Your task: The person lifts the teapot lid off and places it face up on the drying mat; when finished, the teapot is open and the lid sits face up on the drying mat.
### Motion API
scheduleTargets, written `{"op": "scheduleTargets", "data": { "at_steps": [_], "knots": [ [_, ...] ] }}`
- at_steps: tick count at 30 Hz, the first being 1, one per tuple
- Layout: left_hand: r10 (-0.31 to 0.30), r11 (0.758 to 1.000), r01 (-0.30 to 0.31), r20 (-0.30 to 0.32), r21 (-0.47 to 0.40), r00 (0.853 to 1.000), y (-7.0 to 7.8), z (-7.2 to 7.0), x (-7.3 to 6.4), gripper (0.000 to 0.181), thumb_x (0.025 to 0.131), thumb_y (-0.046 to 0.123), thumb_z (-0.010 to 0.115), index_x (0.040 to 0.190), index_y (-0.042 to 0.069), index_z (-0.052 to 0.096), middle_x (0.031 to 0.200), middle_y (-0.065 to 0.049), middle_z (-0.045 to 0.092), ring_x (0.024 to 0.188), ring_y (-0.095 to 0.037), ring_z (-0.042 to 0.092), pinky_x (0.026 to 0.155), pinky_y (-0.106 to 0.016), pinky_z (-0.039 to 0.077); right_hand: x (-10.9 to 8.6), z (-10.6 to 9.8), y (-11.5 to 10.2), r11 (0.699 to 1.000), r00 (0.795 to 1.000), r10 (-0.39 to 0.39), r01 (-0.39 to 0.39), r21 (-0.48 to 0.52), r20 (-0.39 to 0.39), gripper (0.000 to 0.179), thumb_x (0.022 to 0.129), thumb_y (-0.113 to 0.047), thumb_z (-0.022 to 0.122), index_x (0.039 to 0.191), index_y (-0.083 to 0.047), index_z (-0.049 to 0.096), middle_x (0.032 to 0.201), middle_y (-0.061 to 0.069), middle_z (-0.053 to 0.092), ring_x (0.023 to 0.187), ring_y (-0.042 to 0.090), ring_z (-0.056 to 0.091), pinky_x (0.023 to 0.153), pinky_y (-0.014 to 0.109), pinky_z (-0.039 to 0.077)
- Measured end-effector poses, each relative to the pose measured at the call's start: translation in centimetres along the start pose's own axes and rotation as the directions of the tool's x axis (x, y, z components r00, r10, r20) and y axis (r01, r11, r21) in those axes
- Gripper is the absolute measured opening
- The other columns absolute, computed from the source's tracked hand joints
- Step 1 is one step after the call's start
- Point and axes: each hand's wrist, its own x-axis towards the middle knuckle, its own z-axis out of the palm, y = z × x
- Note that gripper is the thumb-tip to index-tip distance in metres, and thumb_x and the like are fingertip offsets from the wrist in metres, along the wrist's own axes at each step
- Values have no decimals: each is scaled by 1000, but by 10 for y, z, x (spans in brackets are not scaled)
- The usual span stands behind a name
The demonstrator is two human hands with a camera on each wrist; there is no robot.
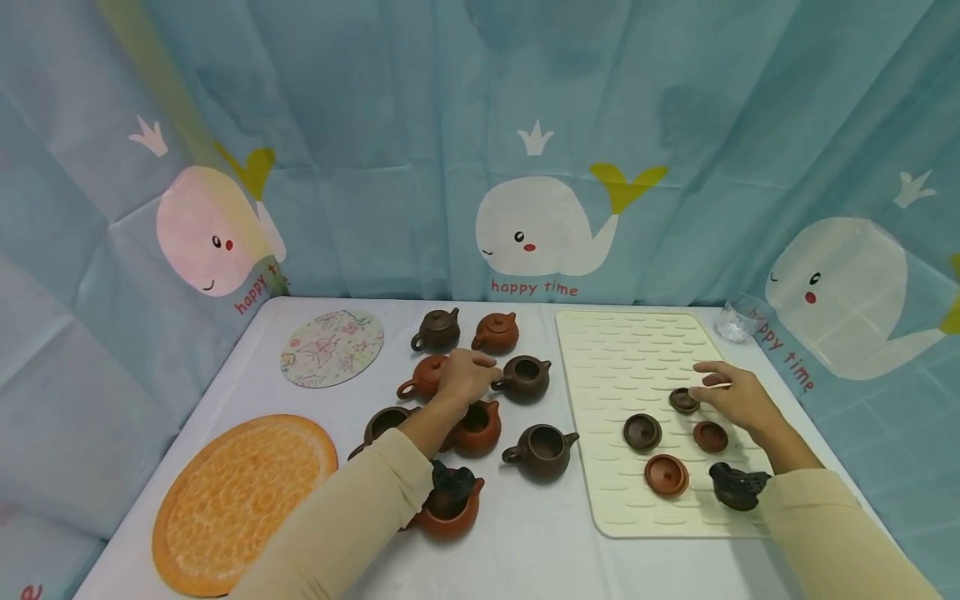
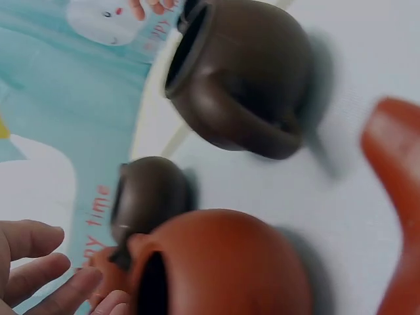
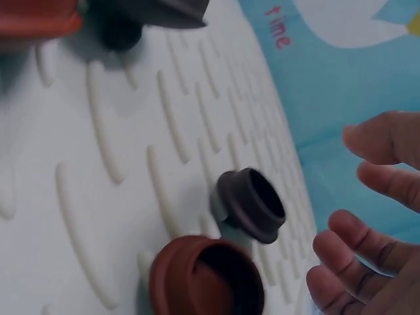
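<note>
My left hand (image 1: 468, 377) hovers over a group of small clay teapots, its fingers loosely bent and holding nothing. Beside it are a lidded red-brown teapot (image 1: 426, 379) and a lidless dark brown teapot (image 1: 527, 389). A lidless red-brown teapot (image 1: 486, 442) lies partly hidden below the wrist. On the right, my right hand (image 1: 738, 406) hangs with parted fingers by a small dark lid (image 1: 682, 402). The right wrist view shows a gap between those fingers (image 3: 348, 226) and the dark lid (image 3: 252, 203); a red-brown lid (image 3: 177, 275) lies hollow side up nearby.
Lids and a dark bird-shaped piece (image 1: 737, 487) lie on a cream ribbed mat (image 1: 607, 350). A clear cup (image 1: 738, 321) stands at the back right. Two lidded teapots stand at the back. A floral round mat (image 1: 333, 348) and an orange-brown round mat (image 1: 243, 500) lie left.
</note>
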Motion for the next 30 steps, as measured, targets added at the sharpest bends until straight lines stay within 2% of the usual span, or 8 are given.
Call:
{"op": "scheduleTargets", "data": {
  "at_steps": [5,9,12,16,20,25,27,30],
  "knots": [
    [14,999,-15,-33,-36,999,10,-17,-8,17,85,17,74,101,12,76,107,-5,66,98,-24,59,85,-41,47,-3,-5,-10,999,999,-16,17,27,-32,64,94,-38,63,139,3,44,126,33,47,110,47,49,81,55,45],
    [33,993,-39,-50,-116,998,14,-33,-16,21,85,17,74,105,12,75,107,-5,66,91,-23,62,75,-38,48,-9,-6,-19,999,997,-37,39,36,-61,61,95,-37,62,138,2,46,124,31,48,109,46,51,80,53,45],
    [51,985,-63,-78,-161,996,13,-47,-23,22,86,17,73,108,11,74,107,-7,66,93,-23,60,75,-38,48,-13,-8,-27,996,995,-64,68,50,-77,58,95,-36,62,137,2,47,124,30,49,107,44,52,79,50,45],
    [75,971,-99,-114,-219,991,6,-63,-31,26,87,17,71,111,9,72,118,-9,60,104,-25,57,83,-40,49,-18,-9,-38,993,991,-101,106,57,-93,56,96,-34,62,137,1,48,124,29,50,104,38,53,77,44,46],
    [80,940,-112,-112,-323,990,-4,-77,-37,30,89,16,69,116,5,69,125,-12,56,111,-29,55,88,-41,48,-25,-10,-50,990,987,-125,131,56,-99,55,96,-34,62,137,0,49,124,27,52,103,32,54,75,38,47],
    [70,908,-121,-140,-402,988,-16,-90,-41,29,90,15,69,117,4,68,115,-13,63,101,-38,60,78,-37,51,-33,-9,-67,982,982,-167,173,70,-88,53,96,-32,61,138,-2,49,123,23,53,107,34,53,74,37,48],
    [69,906,-130,-164,-403,984,-20,-94,-41,28,90,14,68,116,3,69,114,-12,64,100,-34,59,75,-36,51,-36,-9,-74,978,978,-188,195,73,-88,51,96,-31,61,138,-3,50,123,22,53,108,35,53,73,38,48],
    [49,905,-128,-199,-405,979,-26,-100,-38,28,91,13,68,117,2,68,116,-12,63,103,-26,57,78,-36,52,-39,-8,-85,972,972,-218,224,64,-91,48,96,-29,62,137,-6,52,121,18,55,105,30,55,73,36,48]
  ]
}}
